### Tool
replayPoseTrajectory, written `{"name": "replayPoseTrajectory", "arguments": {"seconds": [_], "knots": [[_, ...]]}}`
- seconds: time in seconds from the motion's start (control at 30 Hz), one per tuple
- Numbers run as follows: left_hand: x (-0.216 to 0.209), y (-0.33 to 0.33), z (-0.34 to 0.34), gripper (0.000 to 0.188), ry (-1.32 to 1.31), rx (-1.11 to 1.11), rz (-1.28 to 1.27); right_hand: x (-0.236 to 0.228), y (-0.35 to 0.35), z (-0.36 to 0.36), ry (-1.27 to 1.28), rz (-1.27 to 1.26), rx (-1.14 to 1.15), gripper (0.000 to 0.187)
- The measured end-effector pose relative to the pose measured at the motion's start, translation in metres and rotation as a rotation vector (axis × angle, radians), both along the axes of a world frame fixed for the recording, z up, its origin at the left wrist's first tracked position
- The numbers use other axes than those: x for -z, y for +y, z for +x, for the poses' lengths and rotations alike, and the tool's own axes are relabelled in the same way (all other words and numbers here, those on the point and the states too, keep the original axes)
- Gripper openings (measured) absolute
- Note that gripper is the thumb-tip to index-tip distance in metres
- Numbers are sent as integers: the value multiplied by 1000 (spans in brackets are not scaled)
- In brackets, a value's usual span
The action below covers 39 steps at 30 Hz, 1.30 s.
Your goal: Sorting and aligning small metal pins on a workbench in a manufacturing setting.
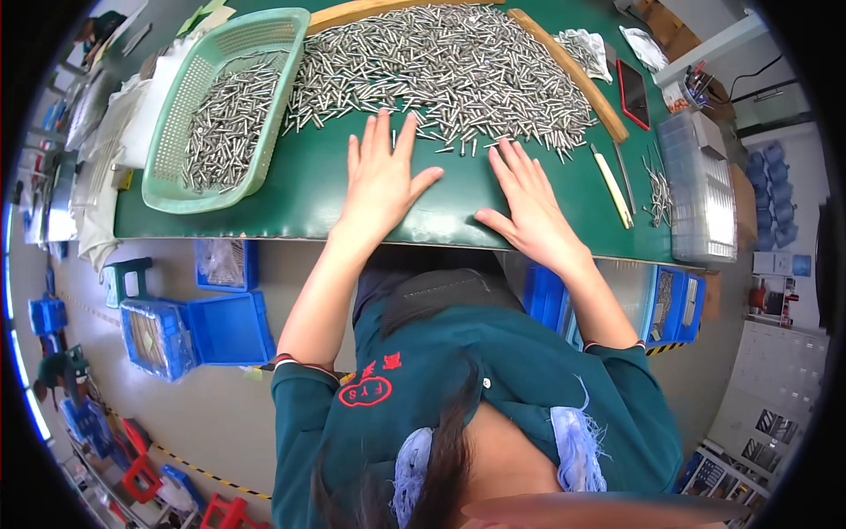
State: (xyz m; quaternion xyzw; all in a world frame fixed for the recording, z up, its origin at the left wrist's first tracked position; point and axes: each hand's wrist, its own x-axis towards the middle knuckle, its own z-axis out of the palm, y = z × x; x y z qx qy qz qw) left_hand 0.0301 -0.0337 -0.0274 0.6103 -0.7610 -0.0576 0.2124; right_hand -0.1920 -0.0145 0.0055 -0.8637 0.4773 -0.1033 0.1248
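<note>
The person wears a dark teal short-sleeved work shirt whose sleeve cuffs are edged with thin red and white stripes. A red embroidered emblem, an oval outline with characters above it, sits on the chest toward nine o'clock. Pale blue frayed fabric patches lie at both shoulders. Dark hair falls down the middle. Both forearms and hands are bare, without gloves or rings.
</note>
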Motion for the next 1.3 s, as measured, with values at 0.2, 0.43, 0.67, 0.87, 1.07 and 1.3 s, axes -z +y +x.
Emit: {"name": "replayPoseTrajectory", "arguments": {"seconds": [0.2,0.43,0.67,0.87,1.07,1.3], "knots": [[10,4,-40,67,-28,120,-68,16,-11,15,-16,-83,40,80],[-5,36,-24,58,30,234,54,13,4,10,-60,-73,-159,71],[-18,52,-17,37,185,46,-45,13,6,7,-341,-80,1,31],[-18,43,-24,14,184,157,-67,12,3,18,-326,-160,4,17],[-25,39,-10,26,193,213,-40,8,6,18,-379,-151,-92,18],[-22,25,-9,31,123,243,-80,13,5,30,-358,-170,-159,19]]}}
